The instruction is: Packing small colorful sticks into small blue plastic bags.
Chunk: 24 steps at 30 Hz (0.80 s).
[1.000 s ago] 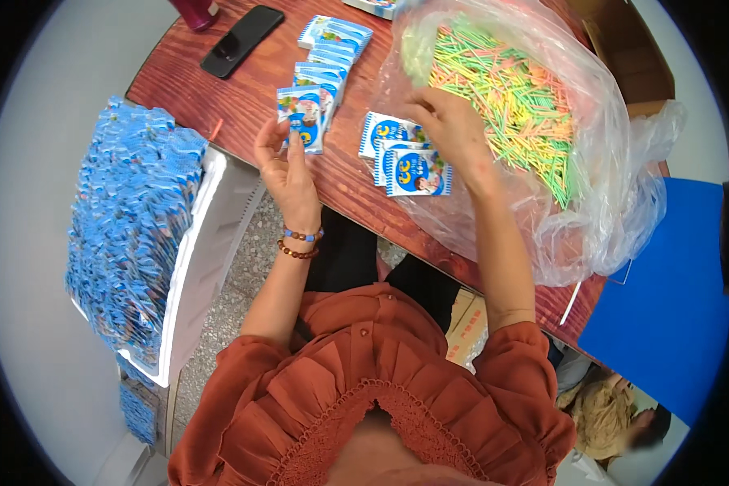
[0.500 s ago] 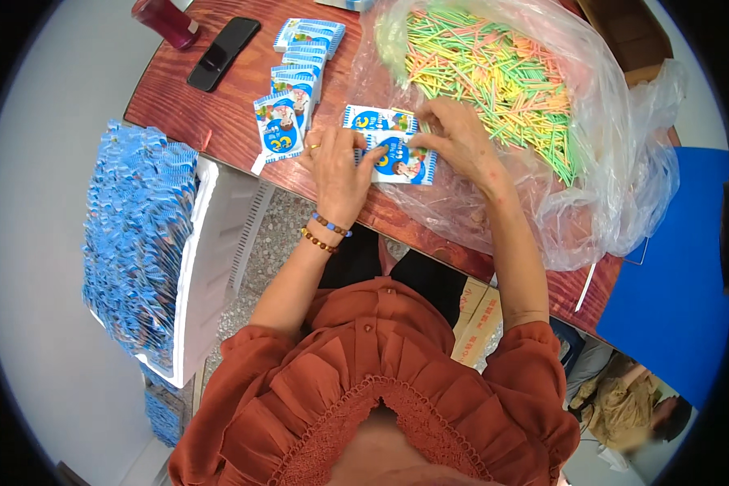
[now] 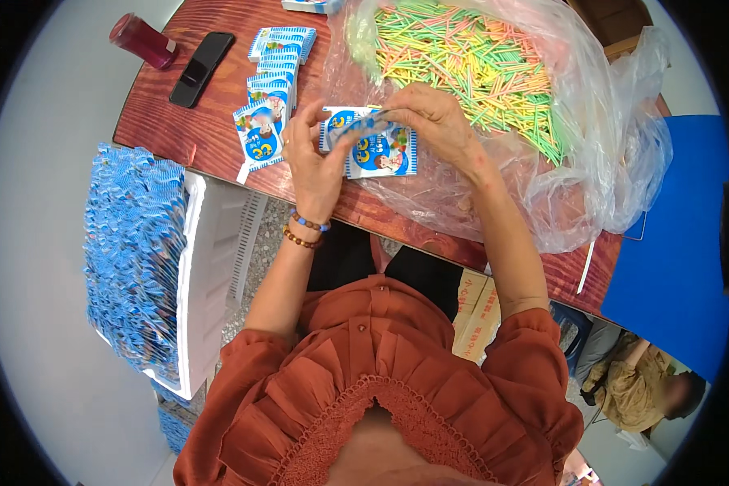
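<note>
A small blue-and-white packet (image 3: 360, 129) is lifted and tilted edge-up between my two hands. My left hand (image 3: 314, 166), with two beaded bracelets at its wrist, has its thumb and fingers closed on the packet's left end. The right end is pinched by my right hand (image 3: 433, 121), whose fingertips partly hide it. Beneath them lies another flat packet (image 3: 387, 160) on the wooden table (image 3: 300, 180), partly covered. To the left, an overlapping row of similar packets (image 3: 261, 139) runs away from me.
Behind my right hand lies a clear plastic bag (image 3: 579, 194) holding many pastel sticks (image 3: 470, 61). A phone (image 3: 202, 69) and a red jar (image 3: 144, 40) sit far left. Left of the table, a white crate (image 3: 219, 259) is packed with blue packets (image 3: 134, 259). A person (image 3: 636, 389) is at lower right.
The upper packet has been raised off the one under it and tipped up. My left hand has shifted from lying over the packets to gripping its left end. The whole view has shifted slightly.
</note>
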Motion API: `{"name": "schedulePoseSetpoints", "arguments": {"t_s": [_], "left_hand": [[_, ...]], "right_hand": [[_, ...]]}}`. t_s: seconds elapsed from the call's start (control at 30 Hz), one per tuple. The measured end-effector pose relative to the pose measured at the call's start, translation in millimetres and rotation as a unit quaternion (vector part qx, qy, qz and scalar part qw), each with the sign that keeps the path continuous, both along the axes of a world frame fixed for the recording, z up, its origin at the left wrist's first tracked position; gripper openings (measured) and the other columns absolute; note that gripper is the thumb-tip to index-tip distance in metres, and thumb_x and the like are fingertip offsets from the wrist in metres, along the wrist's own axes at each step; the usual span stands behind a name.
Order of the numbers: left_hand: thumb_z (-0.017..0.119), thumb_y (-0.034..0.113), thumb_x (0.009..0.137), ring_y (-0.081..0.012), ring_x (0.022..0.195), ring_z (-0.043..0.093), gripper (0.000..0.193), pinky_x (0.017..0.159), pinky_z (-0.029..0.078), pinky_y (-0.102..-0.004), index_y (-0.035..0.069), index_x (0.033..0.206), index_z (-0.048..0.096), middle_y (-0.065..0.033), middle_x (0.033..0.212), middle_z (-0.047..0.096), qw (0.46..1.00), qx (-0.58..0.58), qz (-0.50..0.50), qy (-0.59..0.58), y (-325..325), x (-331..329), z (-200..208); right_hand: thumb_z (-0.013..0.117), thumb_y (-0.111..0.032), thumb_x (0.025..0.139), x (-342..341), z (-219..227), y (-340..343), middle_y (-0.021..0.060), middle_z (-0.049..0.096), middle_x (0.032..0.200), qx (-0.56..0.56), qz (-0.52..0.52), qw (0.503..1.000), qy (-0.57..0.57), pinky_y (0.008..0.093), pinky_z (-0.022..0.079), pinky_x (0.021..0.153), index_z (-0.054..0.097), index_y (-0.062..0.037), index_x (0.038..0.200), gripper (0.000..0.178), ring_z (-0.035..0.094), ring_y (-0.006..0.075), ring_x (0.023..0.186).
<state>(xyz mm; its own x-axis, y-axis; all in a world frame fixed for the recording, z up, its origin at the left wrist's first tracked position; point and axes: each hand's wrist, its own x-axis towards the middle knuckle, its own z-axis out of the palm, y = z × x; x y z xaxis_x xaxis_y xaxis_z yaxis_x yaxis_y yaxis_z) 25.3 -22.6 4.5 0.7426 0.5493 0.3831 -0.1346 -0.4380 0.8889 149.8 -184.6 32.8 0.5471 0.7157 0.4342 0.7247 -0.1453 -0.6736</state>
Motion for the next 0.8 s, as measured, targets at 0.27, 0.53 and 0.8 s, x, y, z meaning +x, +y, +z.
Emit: {"name": "schedulePoseSetpoints", "arguments": {"t_s": [0.27,0.53,0.8], "left_hand": [[0.066,0.006,0.089,-0.0049,0.075,0.058,0.009,0.066,0.046,-0.0196,0.0,0.096,0.066,-0.0013,0.088,0.067,0.902,-0.414,-0.114,-0.04,-3,3,12],[0.067,0.006,0.088,-0.0046,0.074,0.057,0.01,0.066,0.045,-0.0195,0.001,0.096,0.068,-0.0013,0.087,0.067,0.916,-0.389,-0.075,-0.066,-10,4,3],[0.064,0.013,0.092,-0.0053,0.074,0.06,0.014,0.066,0.048,-0.0204,-0.001,0.093,0.067,-0.0022,0.087,0.068,0.862,-0.497,-0.069,-0.069,-20,5,12]], "right_hand": [[0.069,-0.009,0.086,-21,0,4,-0.0017,0.066,0.078,0.116,-0.012,0.92,0.375,0.0196,0.046,0.064,0.069,-0.0021,0.089,0.007,0.056,0.0027,0.071],[0.071,-0.01,0.084,-35,8,9,-0.0015,0.066,0.074,0.152,-0.078,0.895,0.411,0.0179,0.043,0.056,0.071,-0.0005,0.087,0.01,0.054,0.0007,0.064],[0.068,-0.011,0.087,-29,7,-4,-0.0009,0.067,0.074,0.14,-0.059,0.902,0.405,0.0183,0.043,0.057,0.07,-0.0001,0.091,0.012,0.056,0.002,0.065]]}}
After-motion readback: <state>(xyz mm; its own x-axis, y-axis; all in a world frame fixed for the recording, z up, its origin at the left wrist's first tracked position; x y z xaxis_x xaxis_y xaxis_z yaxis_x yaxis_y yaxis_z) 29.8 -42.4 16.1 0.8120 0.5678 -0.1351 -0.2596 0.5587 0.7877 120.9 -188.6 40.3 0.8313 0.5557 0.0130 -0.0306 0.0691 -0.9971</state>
